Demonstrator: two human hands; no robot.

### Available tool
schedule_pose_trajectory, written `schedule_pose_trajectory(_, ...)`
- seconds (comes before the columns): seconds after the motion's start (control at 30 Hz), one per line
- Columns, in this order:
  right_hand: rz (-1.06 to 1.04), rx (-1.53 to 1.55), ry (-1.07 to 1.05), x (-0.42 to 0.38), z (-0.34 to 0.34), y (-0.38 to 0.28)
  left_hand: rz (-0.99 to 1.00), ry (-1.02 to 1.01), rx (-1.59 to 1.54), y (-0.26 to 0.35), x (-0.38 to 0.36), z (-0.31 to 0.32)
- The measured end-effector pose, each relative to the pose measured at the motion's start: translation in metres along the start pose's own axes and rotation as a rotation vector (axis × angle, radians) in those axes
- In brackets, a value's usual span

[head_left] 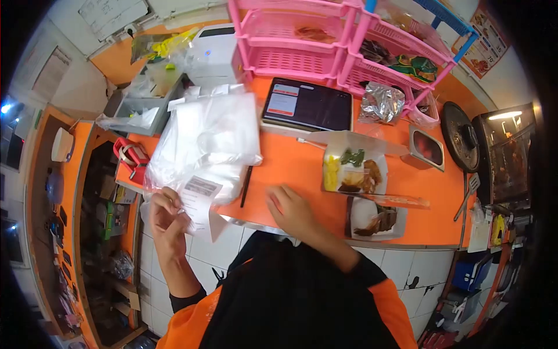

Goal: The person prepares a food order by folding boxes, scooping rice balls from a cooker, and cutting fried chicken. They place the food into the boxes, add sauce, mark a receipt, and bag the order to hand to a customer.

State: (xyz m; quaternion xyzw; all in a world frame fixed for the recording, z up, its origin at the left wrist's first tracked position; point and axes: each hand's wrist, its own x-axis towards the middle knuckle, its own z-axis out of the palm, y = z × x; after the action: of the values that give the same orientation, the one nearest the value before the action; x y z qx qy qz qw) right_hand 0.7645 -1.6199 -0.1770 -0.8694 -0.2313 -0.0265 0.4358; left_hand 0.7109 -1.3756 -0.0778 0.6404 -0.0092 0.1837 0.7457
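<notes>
My left hand [170, 221] pinches a printed paper receipt [199, 205] at its left edge, in front of the table's near edge. My right hand [290, 212] is over the orange table [279, 168], slightly blurred, its fingers apart with no object seen in them. A thin black stick, perhaps a pen [246, 186], lies left of that hand. Beyond the receipt is a pile of clear plastic bags [212, 128]. To the right stand an open food box [329, 185] with yellow, green and brown food, and a second food box [395, 235] with rice and brown food.
A tablet [308, 104] rests at the back of the table, below pink plastic racks [290, 58]. A foil-wrapped bundle [382, 103], a metal container [426, 148] and a black lid [459, 136] are at the right. A red-handled item [133, 158] and a grey bin [139, 110] are at the left.
</notes>
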Motion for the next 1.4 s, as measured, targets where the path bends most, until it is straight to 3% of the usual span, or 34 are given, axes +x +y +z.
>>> schedule_pose_trajectory(0.07,-0.004,-0.198,0.145,0.035,0.058,0.013,0.053,-0.051,-0.002,0.01,-0.001,-0.013)
schedule_pose_trajectory(0.2,0.058,-0.394,0.147,0.037,0.103,0.027,0.218,-0.278,0.116,0.034,0.002,-0.023)
schedule_pose_trajectory(0.27,0.076,-0.336,0.205,0.024,0.13,0.071,0.145,-0.395,-0.003,0.054,0.001,-0.019)
schedule_pose_trajectory(0.3,0.056,-0.552,0.17,0.025,0.099,0.033,0.106,-0.452,-0.06,0.059,0.003,-0.016)
schedule_pose_trajectory(0.33,0.204,-0.485,0.08,0.028,0.071,0.002,0.06,-0.523,-0.179,0.057,0.009,-0.014)
schedule_pose_trajectory(0.4,0.299,-0.49,0.161,0.005,0.08,0.031,-0.036,-0.657,-0.415,0.046,0.024,-0.008)
schedule_pose_trajectory(0.43,0.338,-0.35,0.13,-0.008,0.068,0.031,-0.047,-0.636,-0.427,0.03,0.029,-0.001)
schedule_pose_trajectory(0.5,0.476,0.05,0.122,-0.03,0.038,0.029,-0.387,-0.615,-0.705,-0.023,0.038,0.023)
schedule_pose_trajectory(0.53,0.572,0.312,0.143,-0.041,0.025,0.027,-0.509,-0.576,-0.542,-0.049,0.04,0.039)
schedule_pose_trajectory(0.6,0.655,0.618,0.368,-0.063,0.009,0.016,-0.447,-0.579,-0.222,-0.117,0.036,0.068)
schedule_pose_trajectory(0.63,0.69,0.771,0.483,-0.072,0.005,0.011,-0.306,-0.589,-0.036,-0.162,0.027,0.074)
schedule_pose_trajectory(0.73,0.598,0.734,0.632,-0.095,0.004,0.007,-0.042,-0.663,0.343,-0.199,0.02,0.081)
schedule_pose_trajectory(0.87,0.629,0.73,0.486,-0.1,0.001,0.018,0.159,-0.775,0.61,-0.207,0.036,0.081)
schedule_pose_trajectory(0.97,0.59,0.817,0.441,-0.066,0.012,0.036,0.331,-0.821,1.002,-0.188,0.043,0.075)
schedule_pose_trajectory(1.1,0.571,0.906,0.399,-0.011,0.02,0.054,0.163,-0.917,0.975,-0.194,0.046,0.073)
schedule_pose_trajectory(1.2,0.55,0.525,0.319,0.008,0.022,0.07,0.168,-0.93,0.986,-0.193,0.048,0.073)
schedule_pose_trajectory(1.4,0.422,0.363,0.342,0.017,0.036,0.085,0.182,-0.914,0.973,-0.197,0.047,0.071)
